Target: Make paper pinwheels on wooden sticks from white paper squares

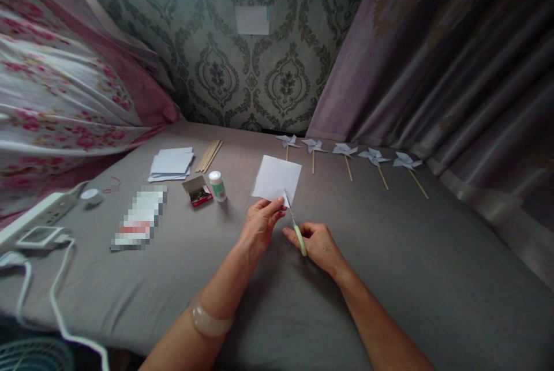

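Observation:
My left hand (261, 220) pinches the lower edge of a white square sheet of paper (277, 177), which is held up above the grey cloth. In my right hand (319, 243) is a pair of scissors (299, 238) with pale green handles. The scissor blades point up and left and lie at the paper's lower right corner, close to my left thumb. Whether the blades are cutting through the paper I cannot tell. Beyond the sheet, a paper pinwheel (288, 141) on a stick lies partly behind it.
More pinwheels (345, 150) lie in a row at the back right. To the left are stacked white papers (171, 163), wooden sticks (209, 156), an open small red box (198, 193) and a white-capped bottle (217, 186). A power strip (47, 215) with cables sits far left.

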The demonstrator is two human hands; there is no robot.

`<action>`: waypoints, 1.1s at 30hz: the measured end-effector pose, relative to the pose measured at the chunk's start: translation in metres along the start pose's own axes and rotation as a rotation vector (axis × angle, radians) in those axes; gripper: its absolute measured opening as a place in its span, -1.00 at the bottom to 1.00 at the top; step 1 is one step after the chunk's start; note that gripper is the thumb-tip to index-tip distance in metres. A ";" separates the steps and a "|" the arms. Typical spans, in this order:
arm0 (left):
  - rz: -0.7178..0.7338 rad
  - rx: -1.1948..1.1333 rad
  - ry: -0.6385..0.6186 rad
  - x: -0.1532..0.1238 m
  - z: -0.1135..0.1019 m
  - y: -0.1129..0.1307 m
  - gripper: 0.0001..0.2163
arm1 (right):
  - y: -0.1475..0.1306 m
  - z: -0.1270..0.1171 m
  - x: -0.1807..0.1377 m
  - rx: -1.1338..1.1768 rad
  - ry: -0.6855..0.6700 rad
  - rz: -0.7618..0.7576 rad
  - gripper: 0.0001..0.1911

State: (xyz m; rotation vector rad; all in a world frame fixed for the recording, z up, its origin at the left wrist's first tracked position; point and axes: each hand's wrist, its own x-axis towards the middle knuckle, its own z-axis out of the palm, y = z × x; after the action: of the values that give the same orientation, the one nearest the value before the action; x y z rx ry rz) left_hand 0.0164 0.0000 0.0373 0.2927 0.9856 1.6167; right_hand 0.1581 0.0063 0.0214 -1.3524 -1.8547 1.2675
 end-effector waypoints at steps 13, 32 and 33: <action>-0.005 0.028 0.014 -0.001 0.001 0.002 -0.71 | -0.003 0.000 -0.001 -0.004 0.014 0.017 -0.53; -0.009 0.032 0.009 -0.002 0.002 0.003 -0.73 | -0.006 -0.001 -0.001 -0.003 0.032 0.022 -0.51; -0.008 0.029 0.010 -0.002 0.002 0.003 -0.73 | -0.006 -0.001 -0.001 -0.005 0.033 0.025 -0.51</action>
State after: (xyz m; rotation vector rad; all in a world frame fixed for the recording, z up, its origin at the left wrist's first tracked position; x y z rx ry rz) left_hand 0.0165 -0.0010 0.0419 0.2997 1.0172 1.5988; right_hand 0.1565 0.0048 0.0277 -1.3952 -1.8255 1.2466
